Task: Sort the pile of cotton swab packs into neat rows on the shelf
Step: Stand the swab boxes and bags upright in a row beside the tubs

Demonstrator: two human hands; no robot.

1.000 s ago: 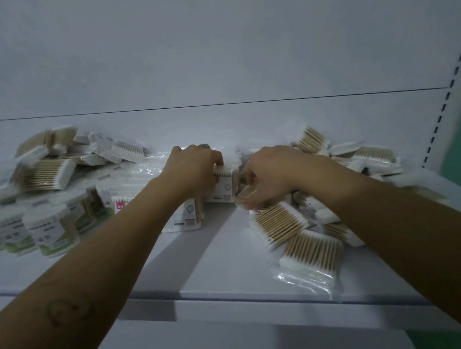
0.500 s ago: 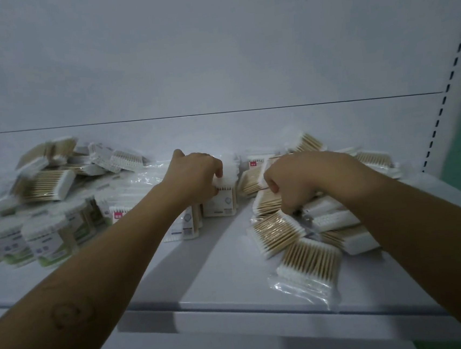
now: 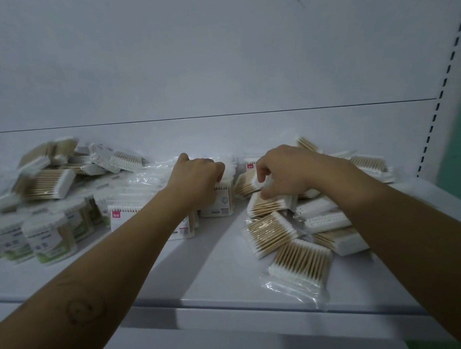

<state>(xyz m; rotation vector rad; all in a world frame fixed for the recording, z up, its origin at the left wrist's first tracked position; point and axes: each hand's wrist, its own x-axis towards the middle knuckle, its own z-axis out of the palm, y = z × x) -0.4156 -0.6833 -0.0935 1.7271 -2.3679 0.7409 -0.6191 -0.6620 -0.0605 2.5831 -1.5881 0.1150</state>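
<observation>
Fingers [image 3: 261,171] of my right hand [image 3: 283,175] have dropped since the last frame, pinching a flat swab pack [image 3: 269,206] mid-depth on the shelf [image 3: 219,274]. Its sticks run roughly along the shelf's front edge. My left hand [image 3: 196,177] still grips the upright packs [image 3: 222,200].

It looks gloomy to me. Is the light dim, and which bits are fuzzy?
Head view: dim, bluish light; the left arm throws a soft shadow on the shelf; the round tubs at far left are blurred; the flat packs by the right hand look sharper.
</observation>
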